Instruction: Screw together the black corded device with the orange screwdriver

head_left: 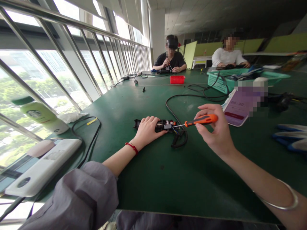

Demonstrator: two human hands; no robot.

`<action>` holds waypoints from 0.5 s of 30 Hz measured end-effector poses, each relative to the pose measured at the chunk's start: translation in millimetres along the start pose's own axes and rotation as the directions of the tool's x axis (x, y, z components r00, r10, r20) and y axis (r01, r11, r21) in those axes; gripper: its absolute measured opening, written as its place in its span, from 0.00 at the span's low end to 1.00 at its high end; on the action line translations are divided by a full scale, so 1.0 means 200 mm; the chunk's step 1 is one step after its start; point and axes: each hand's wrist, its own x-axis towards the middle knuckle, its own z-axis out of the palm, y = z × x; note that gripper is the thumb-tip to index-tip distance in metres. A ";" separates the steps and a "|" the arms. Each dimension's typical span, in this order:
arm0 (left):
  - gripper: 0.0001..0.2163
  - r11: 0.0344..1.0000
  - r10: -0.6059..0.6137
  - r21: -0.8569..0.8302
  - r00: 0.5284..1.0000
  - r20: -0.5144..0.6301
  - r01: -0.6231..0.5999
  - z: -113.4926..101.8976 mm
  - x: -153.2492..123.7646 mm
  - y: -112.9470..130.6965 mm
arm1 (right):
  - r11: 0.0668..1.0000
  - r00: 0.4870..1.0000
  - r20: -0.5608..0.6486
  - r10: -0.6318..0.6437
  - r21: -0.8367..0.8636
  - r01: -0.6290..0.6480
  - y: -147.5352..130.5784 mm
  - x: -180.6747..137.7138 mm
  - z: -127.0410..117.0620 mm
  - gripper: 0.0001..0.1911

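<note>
Centre of frame: small black device (165, 125) gripped flat against green table (153, 179) by left hand (147, 129). In right hand (214, 131), pinched, orange screwdriver (202, 119), tip at device. Keep shaft straight, hold device firmly, avoid slipping.

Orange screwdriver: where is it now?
Head view, right of centre: the orange screwdriver is in the right hand, its tip at the black device under the left hand.

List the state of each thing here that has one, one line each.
left hand: clasped over the black device, pressing it to the table
right hand: fingers gripping the screwdriver
black device: lying flat, wires exposed
screwdriver: level, tip at the black device
phone: screen lit
green basket: upright, cables inside
</note>
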 end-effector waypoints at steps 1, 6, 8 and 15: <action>0.22 1.000 0.000 0.001 1.000 0.000 0.000 0.00 0.00 0.00 | 1.000 1.000 0.004 0.026 0.000 -0.026 0.00 0.00 0.00 0.16; 0.22 1.000 0.010 0.001 1.000 -0.003 -0.010 0.01 0.00 0.01 | 0.986 0.990 0.034 0.140 -0.097 -0.136 -0.02 -0.01 0.00 0.05; 0.22 1.000 0.014 0.001 1.000 -0.003 -0.014 0.01 0.00 0.01 | 0.995 0.997 0.019 0.071 -0.070 -0.069 -0.01 -0.01 0.00 0.08; 0.22 1.000 0.018 -0.004 1.000 0.005 -0.018 0.01 0.00 0.00 | 0.991 0.991 0.046 0.126 -0.039 -0.124 -0.01 0.00 0.00 0.09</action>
